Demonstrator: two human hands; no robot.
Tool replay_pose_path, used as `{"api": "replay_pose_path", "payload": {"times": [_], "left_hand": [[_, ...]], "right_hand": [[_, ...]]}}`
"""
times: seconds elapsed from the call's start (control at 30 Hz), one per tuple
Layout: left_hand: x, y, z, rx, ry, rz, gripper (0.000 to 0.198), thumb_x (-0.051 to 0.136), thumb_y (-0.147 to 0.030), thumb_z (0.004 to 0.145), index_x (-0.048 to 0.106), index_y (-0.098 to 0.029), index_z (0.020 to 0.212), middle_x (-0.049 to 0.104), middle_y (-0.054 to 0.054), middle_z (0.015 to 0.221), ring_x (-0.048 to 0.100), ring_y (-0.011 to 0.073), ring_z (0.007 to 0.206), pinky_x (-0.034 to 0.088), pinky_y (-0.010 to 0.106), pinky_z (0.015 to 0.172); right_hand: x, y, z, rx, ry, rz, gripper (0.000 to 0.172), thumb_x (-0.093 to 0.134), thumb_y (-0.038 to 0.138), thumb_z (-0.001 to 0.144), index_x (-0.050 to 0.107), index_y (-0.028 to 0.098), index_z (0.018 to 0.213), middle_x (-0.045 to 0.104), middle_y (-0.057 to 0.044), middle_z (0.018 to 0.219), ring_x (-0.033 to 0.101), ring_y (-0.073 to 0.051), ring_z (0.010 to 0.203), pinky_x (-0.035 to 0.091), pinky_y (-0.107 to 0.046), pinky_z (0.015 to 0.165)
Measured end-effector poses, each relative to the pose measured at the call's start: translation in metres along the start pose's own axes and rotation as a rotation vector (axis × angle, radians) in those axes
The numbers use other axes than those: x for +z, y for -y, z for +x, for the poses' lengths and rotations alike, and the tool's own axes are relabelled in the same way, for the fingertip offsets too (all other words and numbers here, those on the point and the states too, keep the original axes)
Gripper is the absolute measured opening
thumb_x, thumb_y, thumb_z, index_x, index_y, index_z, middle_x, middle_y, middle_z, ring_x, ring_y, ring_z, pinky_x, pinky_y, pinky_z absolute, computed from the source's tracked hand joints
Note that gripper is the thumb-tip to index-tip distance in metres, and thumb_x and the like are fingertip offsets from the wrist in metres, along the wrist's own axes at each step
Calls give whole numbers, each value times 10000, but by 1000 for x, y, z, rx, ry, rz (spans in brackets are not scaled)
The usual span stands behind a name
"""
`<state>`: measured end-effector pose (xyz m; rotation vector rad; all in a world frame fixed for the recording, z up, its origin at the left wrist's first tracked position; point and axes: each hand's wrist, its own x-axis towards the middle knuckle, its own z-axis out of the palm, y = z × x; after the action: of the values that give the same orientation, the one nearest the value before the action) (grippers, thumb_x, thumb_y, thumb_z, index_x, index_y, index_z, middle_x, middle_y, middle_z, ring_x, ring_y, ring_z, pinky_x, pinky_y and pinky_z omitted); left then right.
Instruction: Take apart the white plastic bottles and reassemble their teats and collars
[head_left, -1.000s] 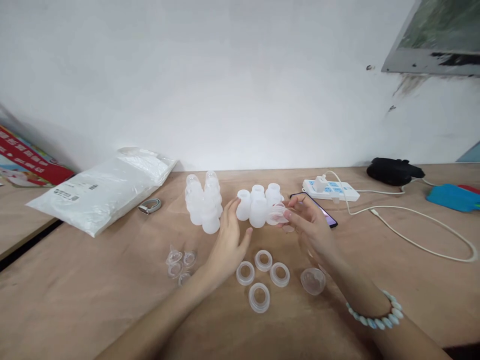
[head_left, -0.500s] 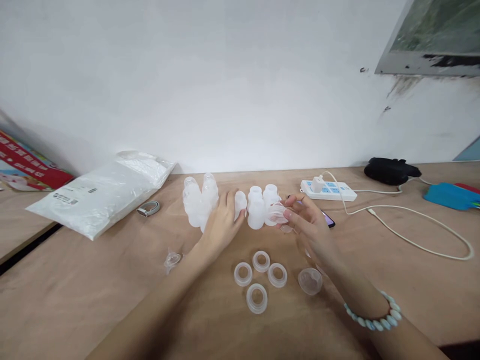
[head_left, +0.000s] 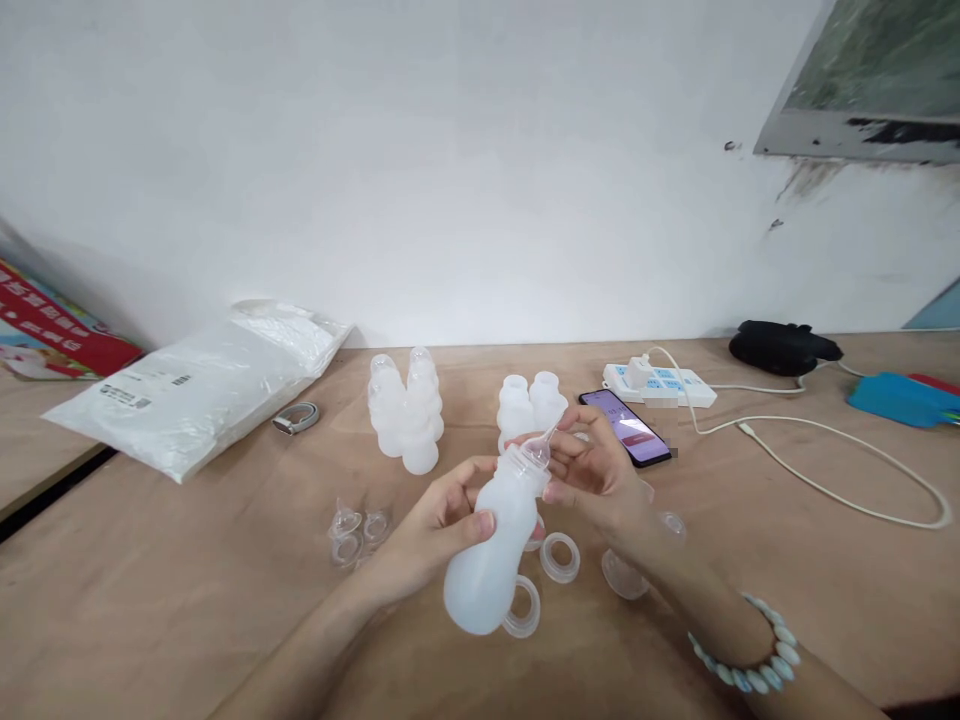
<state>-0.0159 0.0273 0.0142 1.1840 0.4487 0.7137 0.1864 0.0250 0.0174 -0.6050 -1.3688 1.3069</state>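
A frosted white baby bottle [head_left: 491, 560] leans in front of me, its neck tilted up to the right. Around its body wraps my left hand [head_left: 431, 535], with the thumb across the front. My right hand [head_left: 596, 480] pinches a clear bottle nipple [head_left: 538, 450] at the bottle's mouth; how far it is seated, I cannot tell. Below lie translucent collar rings [head_left: 560, 557], partly hidden by the bottle. Clear domed caps [head_left: 624, 573] lie under my right forearm. Several more clear nipples [head_left: 346, 535] rest beside my left wrist.
Frosted bottles with domed caps [head_left: 405, 415] stand at back left, and uncapped ones [head_left: 517, 400] behind my hands. A phone [head_left: 637, 430], power strip [head_left: 694, 390] and looping white cable [head_left: 847, 505] lie right. A plastic bag [head_left: 195, 390] and watch [head_left: 295, 418] lie left.
My left hand has brought one bottle from the row toward me and tilted it. My right hand has moved the clear piece to its mouth. The phone is now more exposed.
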Motion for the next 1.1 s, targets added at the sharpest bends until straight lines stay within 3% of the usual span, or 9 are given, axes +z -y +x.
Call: {"api": "replay_pose_path", "payload": {"times": [0.13,0.3,0.4,0.5,0.67,0.77,0.93,1.03,1.1], "left_hand": [[-2,2,-6,-90,81,-151,684,752,-585,742,535,-180,1249,725,84,884,709,219,792,513,262,677],[3,15,-5,-155,198,-278,626,595,-708,797,653,-111,974,676,48,734,638,157,638,491,249,628],[7,24,-3,-224,314,-406,690,466,-787,810,627,-124,906,631,16,680,594,137,482,485,268,526],[8,29,-1,-259,377,-456,705,414,-809,813,610,-134,866,612,1,669,560,115,418,411,207,415],[5,39,-1,-293,443,-515,750,357,-807,833,639,-115,776,569,9,582,525,123,406,417,231,426],[6,44,-3,-361,487,-525,772,368,-841,794,640,-120,735,550,17,556,501,133,418,450,276,492],[9,38,-4,-301,361,-428,704,497,-821,753,612,-156,953,606,13,671,531,126,413,434,248,456],[9,28,-6,-135,156,-183,654,594,-736,770,537,-182,1113,650,32,779,586,139,503,457,241,493],[9,23,-8,-17,-45,146,586,645,-643,799,504,-212,1172,655,47,899,633,179,681,487,269,602]], "right_hand": [[-6,0,-1,67,109,9,534,802,356,768,360,305,1063,720,-51,1045,672,-246,1033,516,-417,866],[-7,2,-2,96,232,92,537,800,314,780,414,291,1153,688,-67,1078,655,-192,906,511,-341,764],[-6,2,-2,83,254,92,620,829,298,746,459,293,1244,660,-57,1074,624,-180,890,509,-312,740],[-6,3,-2,66,249,44,682,852,324,715,517,300,1310,626,-46,1061,599,-179,885,507,-297,734],[-7,5,-1,28,283,-119,466,825,447,722,712,273,1139,604,-58,1044,555,-204,908,468,-332,793],[-9,7,-1,9,355,-135,452,821,462,723,728,284,1129,597,-52,1064,541,-198,905,436,-332,809],[-11,9,-4,-7,342,-192,474,843,474,688,727,264,1098,604,-46,1035,531,-196,881,412,-326,792],[-9,7,-5,36,211,-261,453,850,513,644,693,222,953,602,-25,900,512,-199,823,393,-323,746],[-5,3,-6,91,88,-340,419,839,507,640,612,215,836,561,1,810,481,-188,773,370,-314,712]]}}
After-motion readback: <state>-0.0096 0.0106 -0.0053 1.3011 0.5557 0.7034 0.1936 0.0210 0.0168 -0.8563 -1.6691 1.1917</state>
